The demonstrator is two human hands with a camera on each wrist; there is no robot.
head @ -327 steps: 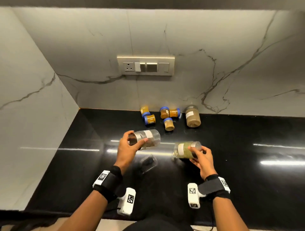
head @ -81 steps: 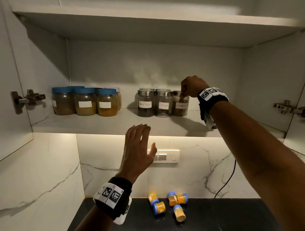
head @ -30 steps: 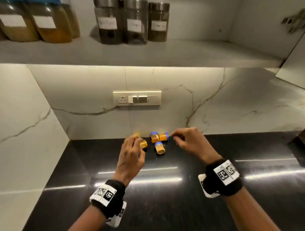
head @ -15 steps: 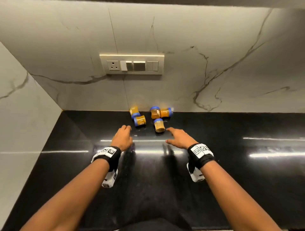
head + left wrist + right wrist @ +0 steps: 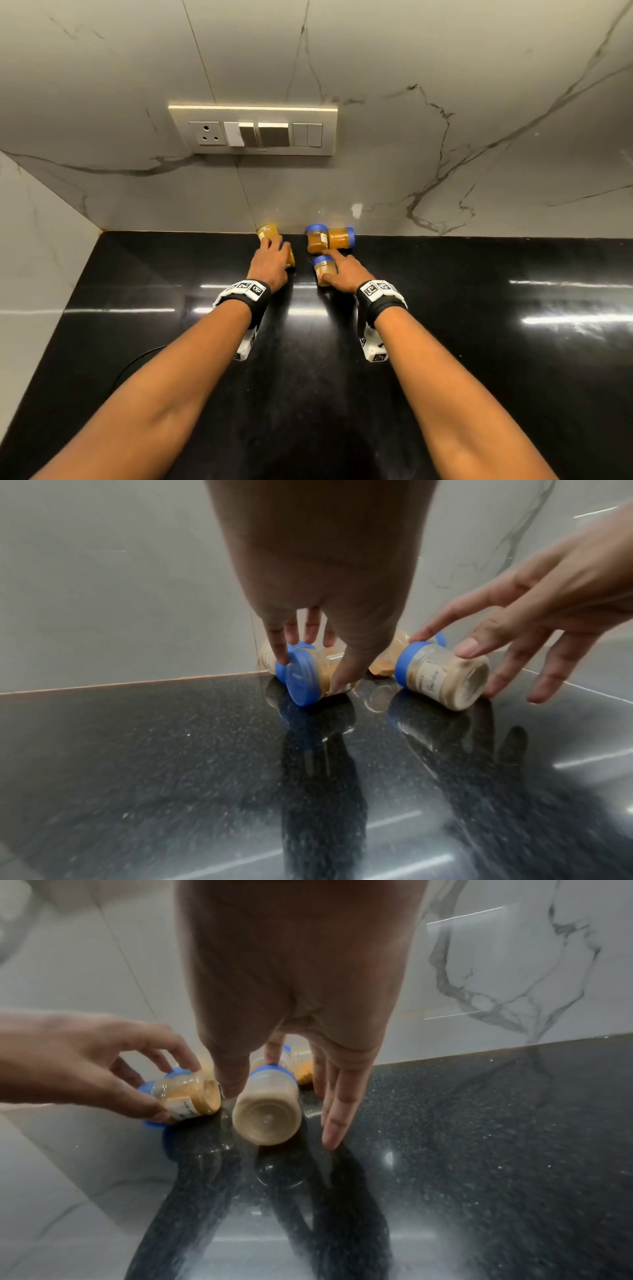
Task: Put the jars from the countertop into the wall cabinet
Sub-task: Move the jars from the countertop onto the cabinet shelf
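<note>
Several small glass jars with blue lids lie on their sides on the black countertop [image 5: 479, 342] by the wall. My left hand [image 5: 310, 669] grips one yellow-filled jar [image 5: 304, 673], thumb on the glass and fingers at the lid. That jar [image 5: 186, 1096] is slightly raised at its base end. My right hand [image 5: 274, 1115] straddles a beige-filled jar [image 5: 267, 1112] with straight, spread fingers, the thumb on its left side. Another jar [image 5: 268, 232] lies behind my left hand [image 5: 272, 255]. A pair of jars [image 5: 329, 238] lies beyond my right hand [image 5: 330, 265].
A switch and socket panel [image 5: 253, 130] sits on the marble back wall above the jars. A marble side wall [image 5: 30, 260] closes the counter's left end. The cabinet is out of view.
Both hands reached forward to the jars by the wall. The left hand closed on a jar, and the right hand came down over the front jar.
</note>
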